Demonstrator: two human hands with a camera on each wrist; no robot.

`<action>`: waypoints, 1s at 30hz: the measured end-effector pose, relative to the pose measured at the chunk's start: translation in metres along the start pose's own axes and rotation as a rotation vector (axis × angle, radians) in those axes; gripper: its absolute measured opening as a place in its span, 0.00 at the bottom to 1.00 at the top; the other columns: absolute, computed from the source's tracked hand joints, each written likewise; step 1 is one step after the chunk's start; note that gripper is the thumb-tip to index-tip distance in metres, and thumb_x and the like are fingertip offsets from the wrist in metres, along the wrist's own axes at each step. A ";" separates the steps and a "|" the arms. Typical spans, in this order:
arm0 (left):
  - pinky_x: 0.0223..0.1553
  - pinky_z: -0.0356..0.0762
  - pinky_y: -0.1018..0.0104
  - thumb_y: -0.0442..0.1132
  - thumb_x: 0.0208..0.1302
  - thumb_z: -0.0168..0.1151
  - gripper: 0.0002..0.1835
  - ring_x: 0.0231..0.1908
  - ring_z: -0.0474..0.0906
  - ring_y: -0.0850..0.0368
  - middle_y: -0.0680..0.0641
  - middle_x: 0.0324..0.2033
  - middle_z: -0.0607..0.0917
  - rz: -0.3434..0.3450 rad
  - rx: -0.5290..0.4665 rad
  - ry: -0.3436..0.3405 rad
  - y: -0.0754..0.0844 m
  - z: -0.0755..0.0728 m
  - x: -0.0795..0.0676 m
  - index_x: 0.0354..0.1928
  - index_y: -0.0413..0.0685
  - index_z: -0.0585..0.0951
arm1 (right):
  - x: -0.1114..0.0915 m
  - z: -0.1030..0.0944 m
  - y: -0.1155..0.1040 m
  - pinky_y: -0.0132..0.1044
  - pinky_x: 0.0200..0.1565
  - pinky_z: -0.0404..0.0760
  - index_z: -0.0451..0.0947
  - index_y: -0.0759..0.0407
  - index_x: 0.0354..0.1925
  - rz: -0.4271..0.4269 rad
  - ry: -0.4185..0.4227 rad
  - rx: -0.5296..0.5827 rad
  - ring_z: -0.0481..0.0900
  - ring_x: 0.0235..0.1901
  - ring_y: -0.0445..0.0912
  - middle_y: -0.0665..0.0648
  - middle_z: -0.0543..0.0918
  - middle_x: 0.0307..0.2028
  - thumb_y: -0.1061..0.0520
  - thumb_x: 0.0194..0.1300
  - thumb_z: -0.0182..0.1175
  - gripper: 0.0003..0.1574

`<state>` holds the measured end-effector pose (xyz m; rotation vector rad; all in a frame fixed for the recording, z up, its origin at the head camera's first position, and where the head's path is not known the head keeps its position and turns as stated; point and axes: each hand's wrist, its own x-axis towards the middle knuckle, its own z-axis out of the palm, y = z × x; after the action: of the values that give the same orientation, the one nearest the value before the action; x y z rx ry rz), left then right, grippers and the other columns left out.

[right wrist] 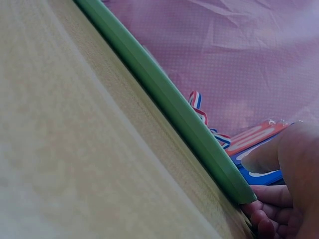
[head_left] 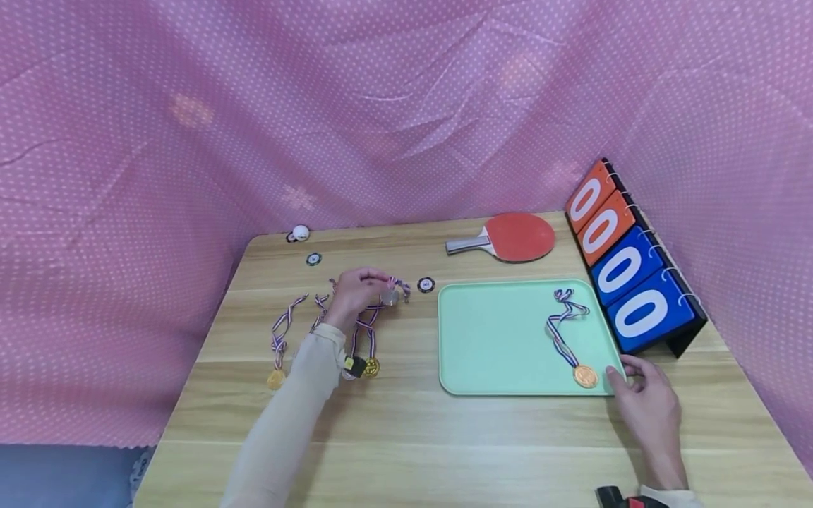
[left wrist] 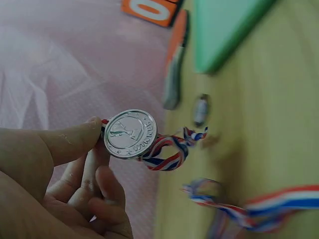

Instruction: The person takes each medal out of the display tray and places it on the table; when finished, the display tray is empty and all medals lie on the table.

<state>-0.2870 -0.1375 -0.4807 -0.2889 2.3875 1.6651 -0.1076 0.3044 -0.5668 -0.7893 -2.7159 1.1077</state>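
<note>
My left hand (head_left: 357,295) pinches a silver medal (left wrist: 131,133) between thumb and fingers, raised over the table. Its red, white and blue ribbon (left wrist: 167,153) hangs bunched beside it. Beneath and around that hand lie more ribboned medals, among them a gold medal (head_left: 372,367) and, farther left, another gold-coloured medal (head_left: 276,379); the forearm hides part of this group. At the near right corner of a light green tray (head_left: 495,339), my right hand (head_left: 649,406) grips the rim, thumb on top. A bronze-gold medal (head_left: 586,376) lies inside, its ribbon stretched toward the back.
A red table tennis paddle (head_left: 519,237) lies behind the tray. The flip scoreboard (head_left: 629,261) showing zeros stands along the right side. Toward the back left are a white ball (head_left: 300,233) and poker chips, one chip (head_left: 426,284) near the tray. Pink cloth surrounds the table.
</note>
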 end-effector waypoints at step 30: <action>0.34 0.71 0.66 0.48 0.51 0.74 0.08 0.27 0.79 0.59 0.57 0.25 0.86 0.017 0.433 0.128 -0.070 0.034 -0.052 0.28 0.59 0.82 | 0.001 0.001 0.001 0.34 0.34 0.60 0.72 0.57 0.63 -0.003 -0.003 -0.011 0.67 0.34 0.43 0.58 0.76 0.49 0.42 0.68 0.55 0.31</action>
<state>-0.2154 -0.1273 -0.5405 -0.3052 2.7675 1.1199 -0.1081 0.3051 -0.5681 -0.7861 -2.7265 1.0957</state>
